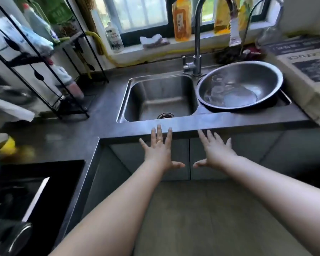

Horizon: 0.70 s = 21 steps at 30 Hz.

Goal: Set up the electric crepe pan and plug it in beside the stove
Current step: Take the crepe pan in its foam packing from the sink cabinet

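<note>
My left hand (160, 151) and my right hand (215, 153) are stretched out side by side, palms down, fingers spread, holding nothing. Both hover in front of the counter edge (201, 124), over the grey cabinet doors (179, 159) below the sink. A ring sits on one finger of the left hand. The black glass stove top (35, 183) lies at the lower left, set into the counter. No crepe pan, cord or socket is visible in this view.
A steel sink (161, 97) with a tall faucet (197, 43) sits ahead; a large steel bowl (240, 84) holding glassware fills its right basin. A black wire rack (44, 71) with bottles stands at left, a cardboard box (307, 71) at right, bottles on the windowsill.
</note>
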Each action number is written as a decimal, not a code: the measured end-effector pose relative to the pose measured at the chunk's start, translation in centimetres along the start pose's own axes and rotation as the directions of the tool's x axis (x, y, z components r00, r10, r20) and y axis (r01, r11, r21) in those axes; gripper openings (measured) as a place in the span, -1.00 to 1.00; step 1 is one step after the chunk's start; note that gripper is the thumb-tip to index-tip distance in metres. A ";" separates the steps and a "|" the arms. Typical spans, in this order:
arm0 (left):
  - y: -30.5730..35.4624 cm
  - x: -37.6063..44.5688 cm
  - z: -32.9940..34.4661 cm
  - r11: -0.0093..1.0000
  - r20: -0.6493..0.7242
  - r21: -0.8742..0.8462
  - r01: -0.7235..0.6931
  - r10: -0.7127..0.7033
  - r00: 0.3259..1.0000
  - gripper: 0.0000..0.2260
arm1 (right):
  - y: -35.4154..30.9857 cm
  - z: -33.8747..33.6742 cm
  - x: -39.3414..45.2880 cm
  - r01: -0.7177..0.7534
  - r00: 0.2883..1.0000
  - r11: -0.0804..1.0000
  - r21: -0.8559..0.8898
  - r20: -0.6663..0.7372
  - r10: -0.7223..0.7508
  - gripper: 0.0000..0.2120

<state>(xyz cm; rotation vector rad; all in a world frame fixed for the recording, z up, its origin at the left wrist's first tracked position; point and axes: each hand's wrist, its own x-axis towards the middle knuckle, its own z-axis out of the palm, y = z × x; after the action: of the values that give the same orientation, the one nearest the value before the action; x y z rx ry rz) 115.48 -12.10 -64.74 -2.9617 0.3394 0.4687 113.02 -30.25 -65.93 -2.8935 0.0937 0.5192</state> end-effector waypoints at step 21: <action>1.4 11.8 5.8 -0.678 0.405 -0.714 0.175 -0.196 0.893 -0.87 | 4.1 10.5 4.5 -0.188 0.979 0.909 0.372 -0.001 0.204 -0.33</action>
<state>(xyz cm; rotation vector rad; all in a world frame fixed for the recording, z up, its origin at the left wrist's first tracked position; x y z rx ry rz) 124.37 -14.95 -74.08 -4.0495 -2.7171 1.2061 113.28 -32.21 -77.87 -2.5351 0.4440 0.4217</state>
